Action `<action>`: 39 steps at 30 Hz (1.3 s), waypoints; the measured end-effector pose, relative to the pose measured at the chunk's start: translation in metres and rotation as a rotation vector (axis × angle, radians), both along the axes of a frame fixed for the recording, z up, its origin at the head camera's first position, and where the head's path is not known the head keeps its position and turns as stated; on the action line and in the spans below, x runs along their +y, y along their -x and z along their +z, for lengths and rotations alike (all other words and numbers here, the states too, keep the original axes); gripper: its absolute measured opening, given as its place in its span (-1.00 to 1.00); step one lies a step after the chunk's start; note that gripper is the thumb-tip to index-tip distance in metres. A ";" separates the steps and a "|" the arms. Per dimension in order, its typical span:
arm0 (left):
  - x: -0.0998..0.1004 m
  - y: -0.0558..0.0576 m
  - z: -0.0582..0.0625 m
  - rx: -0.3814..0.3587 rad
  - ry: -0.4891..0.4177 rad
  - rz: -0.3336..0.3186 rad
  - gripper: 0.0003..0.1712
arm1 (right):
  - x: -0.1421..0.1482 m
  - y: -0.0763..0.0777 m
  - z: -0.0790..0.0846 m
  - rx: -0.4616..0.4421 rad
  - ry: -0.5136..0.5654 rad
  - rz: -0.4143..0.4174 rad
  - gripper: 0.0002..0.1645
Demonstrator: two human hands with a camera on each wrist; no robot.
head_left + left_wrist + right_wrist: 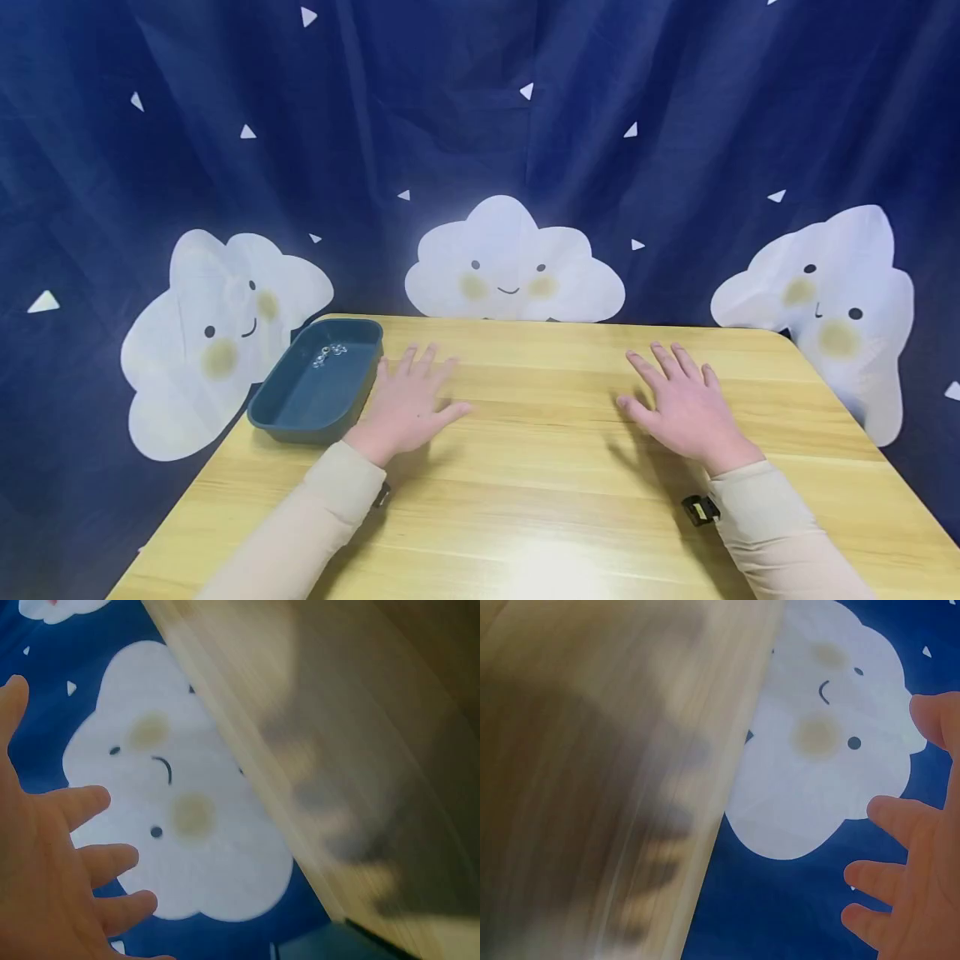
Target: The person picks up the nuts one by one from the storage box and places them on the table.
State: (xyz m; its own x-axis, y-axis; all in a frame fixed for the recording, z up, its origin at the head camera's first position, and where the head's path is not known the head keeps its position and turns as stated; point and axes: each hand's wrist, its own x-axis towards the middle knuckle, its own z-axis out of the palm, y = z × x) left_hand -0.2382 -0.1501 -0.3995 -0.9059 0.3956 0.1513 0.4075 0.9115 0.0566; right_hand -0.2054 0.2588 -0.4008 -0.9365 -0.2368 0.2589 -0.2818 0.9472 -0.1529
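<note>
My left hand (405, 406) is held over the wooden table (540, 467) with its fingers spread, beside the right wall of a dark teal tray (315, 404). Inside that tray, toward its far end, lie several small clear, shiny pieces (327, 354), too small to make out in detail. Over the right part of the table, my right hand (686, 408) is also spread, palm down, and holds nothing. Both wrist views show bare fingers: the left fingers (112, 862) and the right fingers (889, 881) are extended, with hand shadows on the wood.
A dark blue curtain (465, 108) with white triangles hangs right behind the table's far edge. It bears a white smiling cloud (510, 250) in the middle and others to both sides. A small black device (701, 509) is strapped at the right wrist.
</note>
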 end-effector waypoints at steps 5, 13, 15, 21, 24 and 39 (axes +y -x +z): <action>-0.023 0.001 0.003 0.003 0.008 0.024 0.05 | 0.002 -0.002 -0.002 0.006 -0.009 -0.002 -0.08; -0.061 0.005 0.001 0.020 0.008 0.039 -0.02 | 0.003 -0.007 -0.008 0.008 -0.010 -0.003 -0.09; -0.071 0.006 0.000 0.017 0.005 0.046 -0.05 | 0.003 -0.007 -0.008 0.007 -0.009 -0.002 -0.09; -0.097 0.011 -0.003 0.012 0.012 0.062 -0.08 | 0.005 -0.008 -0.009 0.001 0.001 0.000 -0.08; -0.107 0.011 -0.003 0.008 0.009 0.061 -0.10 | 0.007 -0.008 -0.009 0.004 0.000 -0.001 -0.08; -0.160 0.016 -0.006 -0.038 0.018 0.071 -0.11 | 0.006 -0.008 -0.010 0.015 -0.017 0.005 -0.13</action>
